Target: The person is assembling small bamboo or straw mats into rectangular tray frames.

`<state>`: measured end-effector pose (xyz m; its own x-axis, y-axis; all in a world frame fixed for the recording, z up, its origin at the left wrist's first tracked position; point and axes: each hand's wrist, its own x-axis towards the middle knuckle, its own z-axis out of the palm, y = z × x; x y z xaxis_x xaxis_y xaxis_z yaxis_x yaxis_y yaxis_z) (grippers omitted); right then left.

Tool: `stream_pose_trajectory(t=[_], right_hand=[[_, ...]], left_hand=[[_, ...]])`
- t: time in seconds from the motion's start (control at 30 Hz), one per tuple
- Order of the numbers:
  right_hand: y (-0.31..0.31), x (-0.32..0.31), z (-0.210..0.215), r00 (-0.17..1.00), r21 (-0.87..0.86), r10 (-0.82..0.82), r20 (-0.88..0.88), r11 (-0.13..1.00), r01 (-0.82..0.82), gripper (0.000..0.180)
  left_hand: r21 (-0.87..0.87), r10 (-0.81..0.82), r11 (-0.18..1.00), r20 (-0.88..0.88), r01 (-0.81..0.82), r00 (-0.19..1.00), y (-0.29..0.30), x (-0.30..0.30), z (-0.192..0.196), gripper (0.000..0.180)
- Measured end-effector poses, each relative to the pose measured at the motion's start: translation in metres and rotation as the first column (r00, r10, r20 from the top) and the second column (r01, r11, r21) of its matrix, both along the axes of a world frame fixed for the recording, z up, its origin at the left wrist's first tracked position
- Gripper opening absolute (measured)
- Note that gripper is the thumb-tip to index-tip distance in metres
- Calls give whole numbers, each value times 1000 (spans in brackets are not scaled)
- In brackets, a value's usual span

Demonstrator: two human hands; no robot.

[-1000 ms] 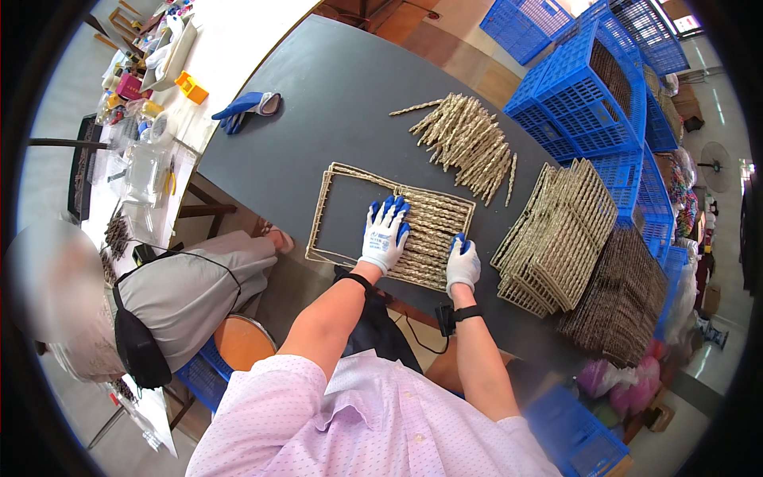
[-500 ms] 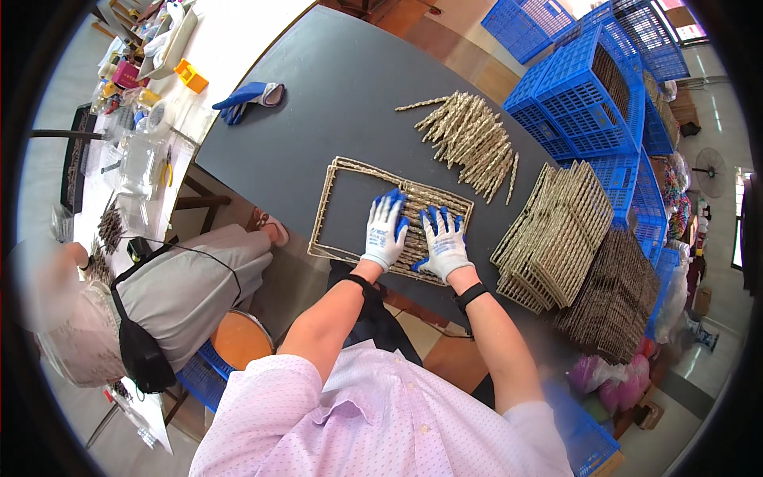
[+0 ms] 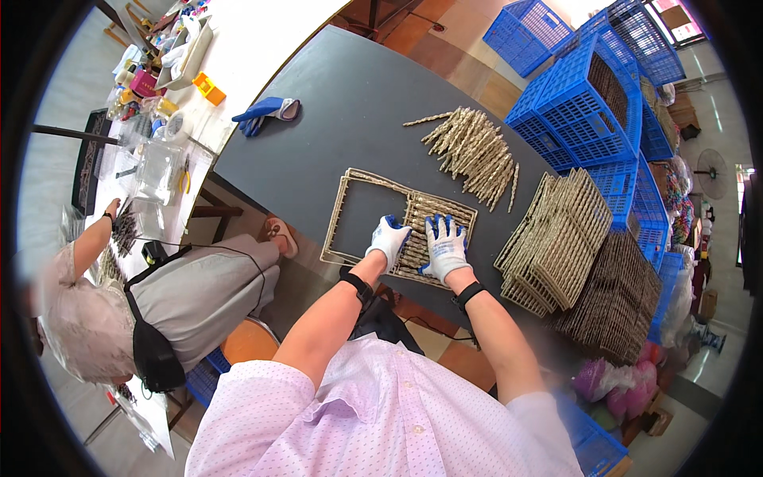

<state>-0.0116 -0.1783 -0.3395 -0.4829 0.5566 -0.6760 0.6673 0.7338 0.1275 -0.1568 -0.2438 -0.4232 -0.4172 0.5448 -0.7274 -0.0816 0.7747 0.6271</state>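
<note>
Change since 0.5 s ago: both gloved hands remain on the woven frame, at about the same place; the right hand now lies flatter, fingers spread. Compared with 1.0 s ago, the right hand has come in from the frame's right edge to sit beside the left.

Room: tiled floor, workshop setting. Dark grey table (image 3: 350, 103) fills the middle of the view. A white bench (image 3: 262, 40) adjoins it at upper left, cluttered with small items. Blue plastic crates (image 3: 588, 103) are stacked along the right side, some holding woven pieces.

On the table, right: a stack of finished woven panels (image 3: 556, 238), with a darker stack (image 3: 616, 302) just beyond it. Upper middle: a loose pile of twisted straw sticks (image 3: 473, 151). Upper left: a pair of blue gloves (image 3: 266, 111).

A seated person (image 3: 143, 302) at left works at the white bench, well apart from the table work.

Woven frame (image 3: 373, 215): rectangular, lies flat at the near table edge; left part open, right part filled with rope bars.

Left hand (image 3: 389, 240): white glove with blue fingertips, curled down over the filled section at its near edge. Right hand (image 3: 445, 248): same glove, pressed flat and splayed on the filled section, just beside the left. Whether either hand pinches a strand, I cannot tell.
</note>
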Motion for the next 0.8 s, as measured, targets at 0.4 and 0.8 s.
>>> stream_pose_trajectory(t=[0.4, 0.8], right_hand=[[-1, 7, -3, 998, 6, 11, -68, 1000, -10, 128], [1, -5, -2, 999, 2, 29, 28, 1000, -29, 133]], left_hand=[[-67, -424, 905, -177, 419, 888, 13, -13, 5, 66], [-86, -543, 830, -351, 551, 763, -47, -3, 27, 46]])
